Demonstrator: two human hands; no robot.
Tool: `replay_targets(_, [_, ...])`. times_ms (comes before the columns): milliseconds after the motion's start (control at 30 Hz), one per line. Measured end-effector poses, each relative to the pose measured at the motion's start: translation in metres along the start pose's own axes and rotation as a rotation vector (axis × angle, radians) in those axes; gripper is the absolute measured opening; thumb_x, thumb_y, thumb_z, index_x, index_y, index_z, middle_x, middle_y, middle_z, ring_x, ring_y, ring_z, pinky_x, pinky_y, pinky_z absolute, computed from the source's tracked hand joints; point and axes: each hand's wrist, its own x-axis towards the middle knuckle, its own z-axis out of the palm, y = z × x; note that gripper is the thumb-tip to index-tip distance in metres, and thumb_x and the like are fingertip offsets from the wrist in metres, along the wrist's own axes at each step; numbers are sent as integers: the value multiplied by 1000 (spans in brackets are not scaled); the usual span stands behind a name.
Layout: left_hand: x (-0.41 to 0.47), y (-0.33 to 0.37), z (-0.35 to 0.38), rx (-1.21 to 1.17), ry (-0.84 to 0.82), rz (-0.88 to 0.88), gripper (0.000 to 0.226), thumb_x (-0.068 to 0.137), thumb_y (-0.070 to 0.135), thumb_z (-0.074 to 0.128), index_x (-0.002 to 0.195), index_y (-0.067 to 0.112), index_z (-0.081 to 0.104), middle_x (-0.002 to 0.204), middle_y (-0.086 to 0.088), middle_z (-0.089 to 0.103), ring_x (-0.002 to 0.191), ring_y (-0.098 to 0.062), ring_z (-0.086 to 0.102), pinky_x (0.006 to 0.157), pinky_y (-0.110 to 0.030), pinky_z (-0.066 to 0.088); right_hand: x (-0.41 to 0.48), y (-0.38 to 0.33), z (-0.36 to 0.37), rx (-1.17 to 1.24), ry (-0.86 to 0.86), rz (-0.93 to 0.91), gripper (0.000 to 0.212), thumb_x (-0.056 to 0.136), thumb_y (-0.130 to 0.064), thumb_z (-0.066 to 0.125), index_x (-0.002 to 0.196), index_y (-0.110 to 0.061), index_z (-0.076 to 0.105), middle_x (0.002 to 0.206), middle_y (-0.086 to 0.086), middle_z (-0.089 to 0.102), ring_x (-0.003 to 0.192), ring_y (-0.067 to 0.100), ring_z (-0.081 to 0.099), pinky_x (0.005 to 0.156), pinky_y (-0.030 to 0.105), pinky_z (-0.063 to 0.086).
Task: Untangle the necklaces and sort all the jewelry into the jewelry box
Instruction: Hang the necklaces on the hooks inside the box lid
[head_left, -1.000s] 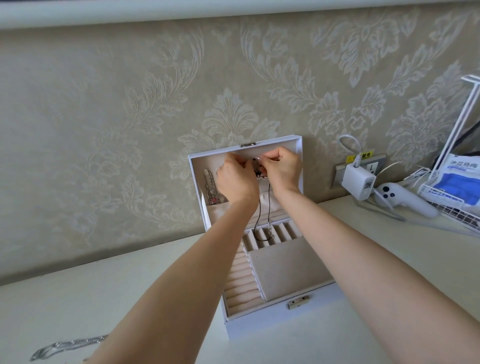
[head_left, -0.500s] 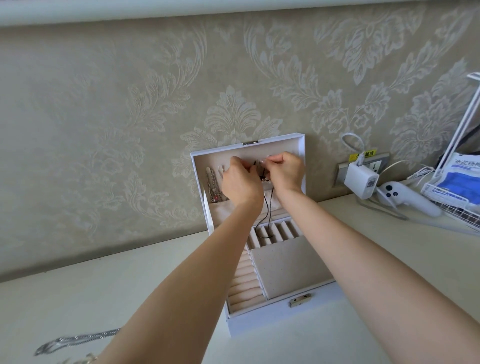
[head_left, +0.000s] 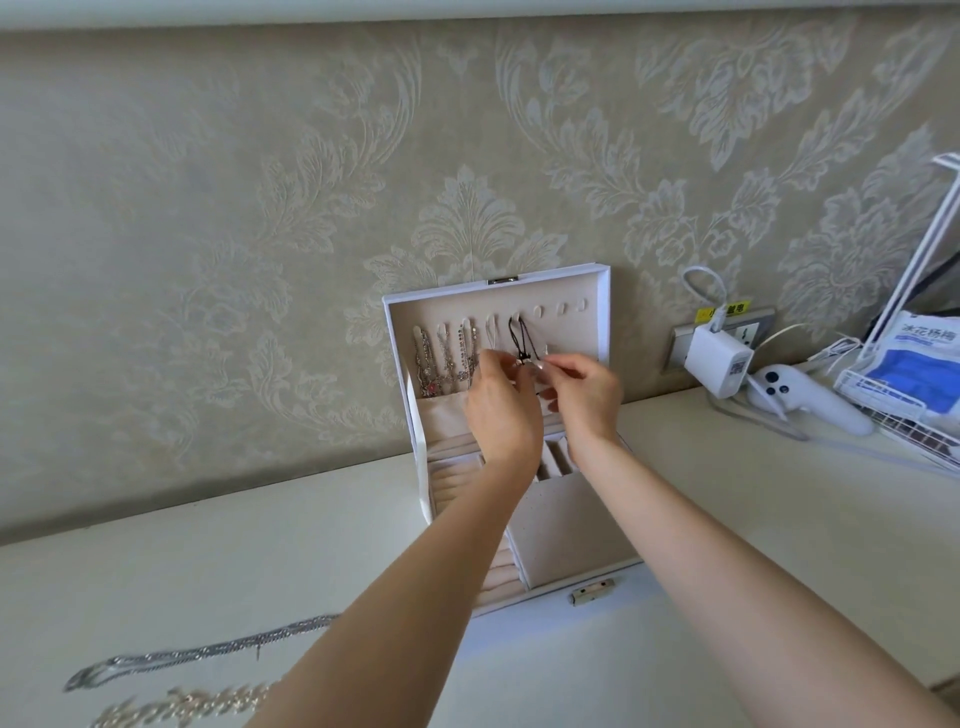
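A white jewelry box (head_left: 597, 582) stands open against the wall, its lid (head_left: 602, 312) upright. Several chain necklaces (head_left: 444, 361) hang from hooks on the left of the lid. A black cord necklace (head_left: 518, 335) hangs from a hook near the lid's middle. My left hand (head_left: 501, 402) and my right hand (head_left: 584, 387) meet just below that hook, both pinching the cord's lower part around a small pendant. A silver chain (head_left: 202, 652) and a paler chain (head_left: 176, 709) lie on the table at the bottom left.
A wall socket with a white charger (head_left: 717, 361) sits right of the box. A white controller (head_left: 810, 397) lies beside it. A white wire rack (head_left: 904, 384) with a blue-and-white packet stands at the far right.
Both hands have come down from the top of the lid, uncovering the hooks. The black cord now hangs from its hook. The view has shifted, showing more of the chains at bottom left.
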Motion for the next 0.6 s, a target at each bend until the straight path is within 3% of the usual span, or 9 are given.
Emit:
replay_targets(167, [-5, -8, 1, 49, -69, -59, 9, 89, 13, 57, 97, 11, 59, 91, -6, 70, 86, -27, 63, 75, -39, 50, -5, 12, -1, 41, -45, 102, 7, 84, -9, 68, 89, -9, 73, 81, 6, 71, 78, 20, 66, 80, 33, 55])
replay_targets(433, [-11, -10, -1, 95, -112, -78, 13, 85, 13, 53, 94, 13, 62, 93, -3, 67, 88, -21, 59, 64, -27, 39, -6, 9, -1, 73, -145, 152, 8, 84, -8, 68, 91, -8, 72, 79, 5, 69, 73, 15, 63, 73, 27, 52])
replay_targets(533, [-13, -9, -2, 93, -97, -93, 13, 87, 14, 50, 95, 12, 60, 96, -4, 66, 90, -24, 59, 66, -30, 43, -5, 8, -2, 36, -192, 177, 10, 86, -11, 65, 94, -8, 72, 87, 8, 70, 81, 17, 65, 80, 30, 53])
replay_targets(600, [-15, -9, -2, 74, -51, -28, 13, 87, 11, 50, 98, 9, 57, 101, -7, 62, 93, -27, 57, 70, -35, 46, -5, 8, -2, 13, -203, 179, 9, 87, -11, 65, 92, -8, 71, 84, 7, 69, 79, 18, 64, 74, 29, 52])
